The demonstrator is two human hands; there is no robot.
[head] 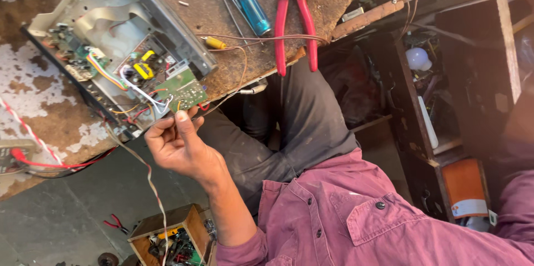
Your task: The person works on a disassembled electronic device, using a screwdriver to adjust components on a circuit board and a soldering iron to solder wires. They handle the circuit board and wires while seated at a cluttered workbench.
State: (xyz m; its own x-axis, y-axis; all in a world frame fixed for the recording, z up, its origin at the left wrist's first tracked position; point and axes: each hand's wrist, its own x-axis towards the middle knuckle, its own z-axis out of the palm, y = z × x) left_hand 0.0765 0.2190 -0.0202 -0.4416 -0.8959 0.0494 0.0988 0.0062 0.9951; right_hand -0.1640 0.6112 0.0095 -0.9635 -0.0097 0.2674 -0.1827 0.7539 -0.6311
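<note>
My left hand (177,144) is raised at the edge of the workbench, its fingertips pinched on the lower edge of a small green circuit board (183,91). The board hangs out of an opened grey metal device chassis (119,18) with coloured wires and components inside. A thin twisted red-and-white wire (151,183) trails down past my wrist. My right hand is out of view; only a maroon sleeve (517,199) shows at the right edge.
Red-handled pliers (295,24), a blue-handled screwdriver (247,0) and thin brown wires lie on the worn bench (233,60). A wooden box of parts (172,238) and small red cutters (115,224) sit on the floor. Dark shelves with an orange box (464,188) stand right.
</note>
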